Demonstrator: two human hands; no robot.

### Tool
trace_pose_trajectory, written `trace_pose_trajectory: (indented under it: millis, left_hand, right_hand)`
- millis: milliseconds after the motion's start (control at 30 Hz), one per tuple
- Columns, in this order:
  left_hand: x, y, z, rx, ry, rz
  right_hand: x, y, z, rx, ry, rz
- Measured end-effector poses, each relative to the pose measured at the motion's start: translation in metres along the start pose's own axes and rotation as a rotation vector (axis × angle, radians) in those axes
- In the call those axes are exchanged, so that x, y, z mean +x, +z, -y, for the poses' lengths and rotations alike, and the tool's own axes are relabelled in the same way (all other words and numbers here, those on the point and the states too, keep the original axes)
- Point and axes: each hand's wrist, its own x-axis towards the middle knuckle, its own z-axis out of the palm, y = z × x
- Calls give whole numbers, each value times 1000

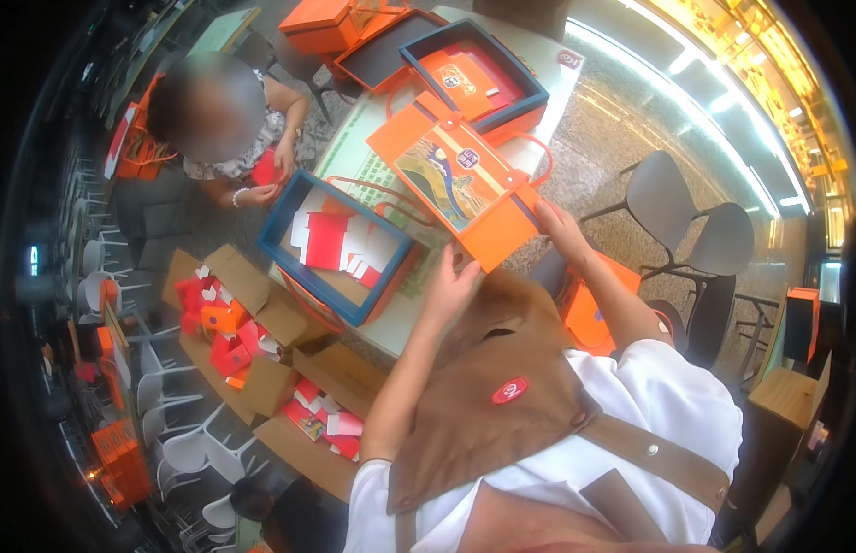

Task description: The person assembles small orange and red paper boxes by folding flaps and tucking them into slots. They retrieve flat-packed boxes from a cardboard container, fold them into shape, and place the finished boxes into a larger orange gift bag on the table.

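Note:
Over the near end of the table I have an orange gift box (494, 194) with a landscape picture panel and cord handles. My left hand (452, 284) is at its near lower edge, thumb and fingers closed against the corner. At its right end, my right hand (562, 230) grips the side, with the fingertips partly hidden. Left of the gift box stands an open blue-rimmed box (283, 219) holding red and white folded cartons. Beyond it is another open blue-rimmed box (537, 103) with an orange and a red packet inside.
Across the table sits a person (253, 138) holding a small red piece (265, 169). Open cardboard cartons (253, 276) of red and white pieces stand left of the table (363, 138). Grey chairs (667, 198) are at right; another orange box (598, 304) is by my right arm.

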Motion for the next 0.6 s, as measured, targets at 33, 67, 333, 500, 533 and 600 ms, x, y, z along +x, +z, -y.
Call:
trace_pose_trajectory:
  millis: [33,67,333,500,533,600]
  left_hand:
    - [-1,1,-2,-8,22,16]
    - [-1,5,-5,-21,46,35]
    - [6,15,-6,-124,38,-36]
    - [5,-10,42,-62,232,-54]
    - [-6,-14,26,-81,138,-48]
    - [-18,-19,12,-103,43,-40]
  right_hand:
    - [-1,2,3,6,12,3]
    - [-3,2,8,8,24,3]
    - [-20,13,20,-38,-11,-2]
    - [-43,12,-4,-77,-79,133]
    - [-47,8,2,81,73,152]
    - [-38,-1,-3,255,273,181]
